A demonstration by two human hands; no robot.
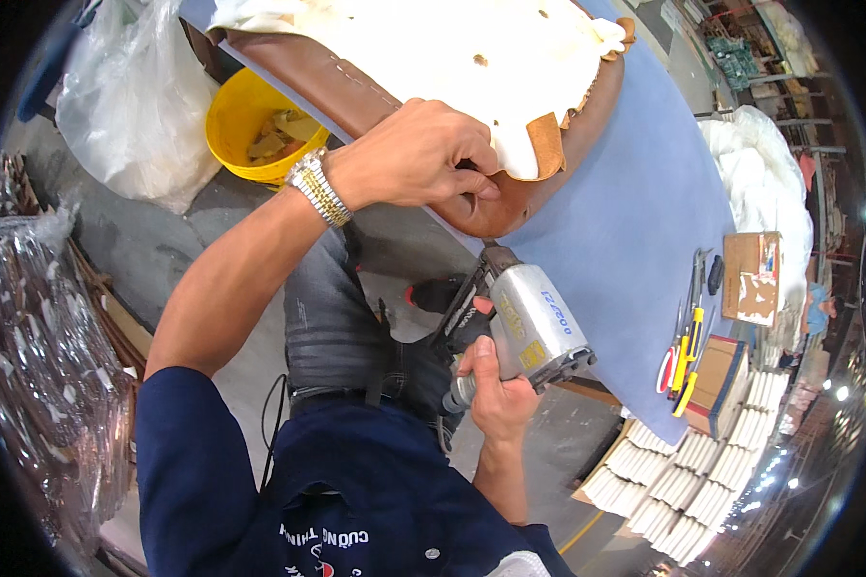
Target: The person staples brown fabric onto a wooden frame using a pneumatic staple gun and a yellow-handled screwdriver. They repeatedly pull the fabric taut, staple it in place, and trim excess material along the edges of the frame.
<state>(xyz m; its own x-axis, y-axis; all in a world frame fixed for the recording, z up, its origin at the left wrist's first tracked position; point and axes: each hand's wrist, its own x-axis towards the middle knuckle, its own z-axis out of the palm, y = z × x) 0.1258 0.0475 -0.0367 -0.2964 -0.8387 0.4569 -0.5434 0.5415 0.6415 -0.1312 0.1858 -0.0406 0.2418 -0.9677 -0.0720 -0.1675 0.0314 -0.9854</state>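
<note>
Bare blue tabletop (pixel 635 221) right of the leather cushion (pixel 510 197) — hand tools (pixel 685 346) and boxes (pixel 751 277) along its far edge.

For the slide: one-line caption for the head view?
Left hand pins brown leather cover on blue table; right hand aims pneumatic stapler.

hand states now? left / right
Left hand: closed, pinching the brown leather cover at its edge.
Right hand: closed around the grip of the staple gun.
</note>
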